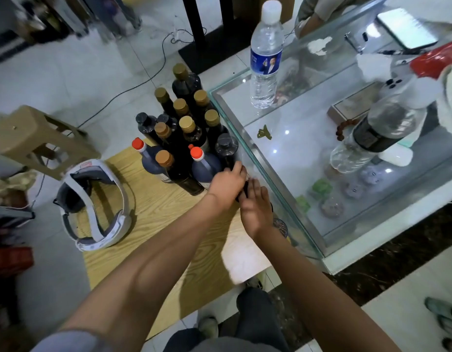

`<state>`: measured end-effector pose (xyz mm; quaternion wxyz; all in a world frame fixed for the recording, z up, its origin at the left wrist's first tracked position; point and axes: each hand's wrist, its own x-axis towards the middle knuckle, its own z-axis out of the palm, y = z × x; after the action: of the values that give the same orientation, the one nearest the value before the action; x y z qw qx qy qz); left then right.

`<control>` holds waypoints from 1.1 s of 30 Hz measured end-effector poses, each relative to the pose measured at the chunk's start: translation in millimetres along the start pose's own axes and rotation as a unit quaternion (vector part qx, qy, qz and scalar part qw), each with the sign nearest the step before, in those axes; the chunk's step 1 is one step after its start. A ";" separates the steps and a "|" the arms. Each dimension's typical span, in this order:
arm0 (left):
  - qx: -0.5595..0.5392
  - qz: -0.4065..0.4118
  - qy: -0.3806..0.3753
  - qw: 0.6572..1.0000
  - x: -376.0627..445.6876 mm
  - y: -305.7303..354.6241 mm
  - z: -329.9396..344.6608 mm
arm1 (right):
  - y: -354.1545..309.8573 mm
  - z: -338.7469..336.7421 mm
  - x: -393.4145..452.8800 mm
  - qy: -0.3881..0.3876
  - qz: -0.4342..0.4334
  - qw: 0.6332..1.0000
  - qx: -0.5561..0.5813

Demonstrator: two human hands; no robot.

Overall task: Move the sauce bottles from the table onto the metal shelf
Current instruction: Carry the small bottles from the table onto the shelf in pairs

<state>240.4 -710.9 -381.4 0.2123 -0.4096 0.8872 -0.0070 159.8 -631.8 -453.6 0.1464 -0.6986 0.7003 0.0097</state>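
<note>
Nearest the camera, both forearms are stretched out over the wooden table (153, 232), meeting at its right edge by the glass case (245, 138). A small dark bottle (242, 190) is wedged between the two hands, mostly hidden, so only a sliver of it is seen. The right hand (255, 209) is laid over its near side with fingers (258, 190) held close together and bent down onto it. The left hand (226, 185) is cupped over the far side, fingers curled around it, fingertips (236, 166) reaching toward the black-capped bottle (226, 148) just behind. Whether the held bottle is lifted or resting on the table can't be told.

A white-and-grey headset (92, 204) is parked on the table's left part.

Just past the hands, the bottles (179, 138) are bunched upright at the table's far end: two red-capped ones in front, gold- and brown-capped ones behind, a few black-capped ones mixed in.

Further out, a water bottle (265, 62) is stood on the case's glass top, and a tan stool (39, 138) is seen on the floor at left. The metal shelf can't be clearly made out.
</note>
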 end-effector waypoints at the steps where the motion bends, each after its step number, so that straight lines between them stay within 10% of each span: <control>1: 0.032 0.005 -0.019 0.999 -3.7 -2.8 1.7 | -0.2 1.3 0.2 0.008 -0.006 1.000 0.007; 13: 0.071 0.054 0.079 0.993 -51.4 -24.9 27.0 | 0.2 -0.6 -3.2 0.103 -0.032 0.986 0.123; 19: -0.146 -0.067 0.049 0.986 -95.1 -45.5 47.8 | -22.3 -20.6 -15.2 0.088 -0.014 0.975 0.202; 27: -0.612 -0.152 0.116 0.767 -164.9 -68.9 50.8 | -76.3 -60.6 -81.6 0.074 0.115 0.906 0.402; 33: -0.765 -0.088 0.101 0.630 -203.1 -57.4 38.9 | -105.4 -79.6 -157.6 0.122 0.198 0.818 0.526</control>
<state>413.5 -594.6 -330.7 -0.2703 -0.4980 0.5492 0.6143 245.0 -497.9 -322.8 0.3994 -0.3573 0.7343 -0.4167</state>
